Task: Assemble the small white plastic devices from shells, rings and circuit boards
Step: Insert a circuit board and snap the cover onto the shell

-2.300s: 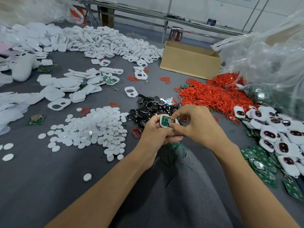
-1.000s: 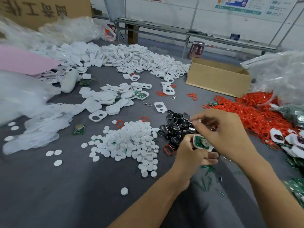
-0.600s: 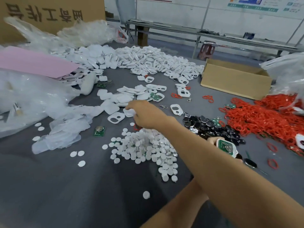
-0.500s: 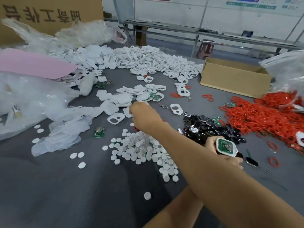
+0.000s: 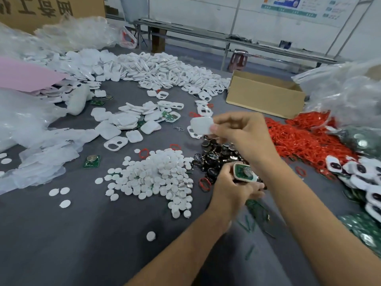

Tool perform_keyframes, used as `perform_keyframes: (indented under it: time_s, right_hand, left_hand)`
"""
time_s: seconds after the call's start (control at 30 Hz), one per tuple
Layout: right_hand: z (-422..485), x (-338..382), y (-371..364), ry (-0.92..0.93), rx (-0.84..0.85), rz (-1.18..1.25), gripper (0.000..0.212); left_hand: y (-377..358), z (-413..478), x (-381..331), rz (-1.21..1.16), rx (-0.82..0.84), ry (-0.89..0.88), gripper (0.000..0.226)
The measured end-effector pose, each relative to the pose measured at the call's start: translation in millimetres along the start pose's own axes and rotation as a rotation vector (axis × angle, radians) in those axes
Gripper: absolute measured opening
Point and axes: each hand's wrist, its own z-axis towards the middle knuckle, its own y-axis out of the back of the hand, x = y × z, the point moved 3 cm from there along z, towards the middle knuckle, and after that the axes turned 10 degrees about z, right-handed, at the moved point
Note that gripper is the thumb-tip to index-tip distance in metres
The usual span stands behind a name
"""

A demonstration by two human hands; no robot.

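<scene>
Left hand [image 5: 228, 188]: is curling its fingers round the open device [image 5: 244, 172], cradling it board-side up, at about five o'clock from the other hand.
Open device: is showing a white shell half with a green circuit board and a round metal part seated in it; nothing is covering it yet.
Right hand [image 5: 247, 135]: is pinching a plain white cover [image 5: 201, 125] by one edge between thumb and forefinger, holding it in the air at eleven o'clock from the device, apart from it.
Step in hand: the closing step, I'd judge, with the cover waiting to meet the loaded shell.
Next move: is calling for turning the cover to match the shell's outline, lowering it squarely and pressing round the rim; whether a ring is already seated I cannot tell.
Table [image 5: 82, 234]: grey, carrying white discs [image 5: 156, 174] at nine o'clock from the left hand, black parts [image 5: 214, 155] at twelve, red rings [image 5: 299, 139] at two and finished devices [image 5: 360, 172] at three.
Farther back: a cardboard box [image 5: 263, 93] is sitting at one o'clock, a heap of white shells [image 5: 165, 69] at eleven.
Room: a long metal bench [image 5: 226, 38] is running along the white wall at twelve.
</scene>
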Motion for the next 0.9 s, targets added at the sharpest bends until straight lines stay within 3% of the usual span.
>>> perform_keyframes:
  time_s: [0.13, 0.3, 0.67, 0.9]
  right_hand:
    - [-42, -14, 64, -0.141, -0.215, 0.25, 0.009]
    - [-73, -46, 75, -0.419, -0.226, 0.412, 0.007]
    - [-77, -54, 73, -0.419, -0.272, 0.312, 0.012]
    - [-78, -55, 75, -0.399, -0.259, 0.23, 0.012]
  left_hand:
    - [-1, -1, 1, -0.01, 0.0, -0.011, 0.04]
    - [-1, -2, -2, 0.011, -0.027, -0.006, 0.044]
    - [1, 3, 3, 0.0, -0.054, 0.039, 0.02]
    - [1, 2, 5, -0.01, -0.12, 0.052, 0.027]
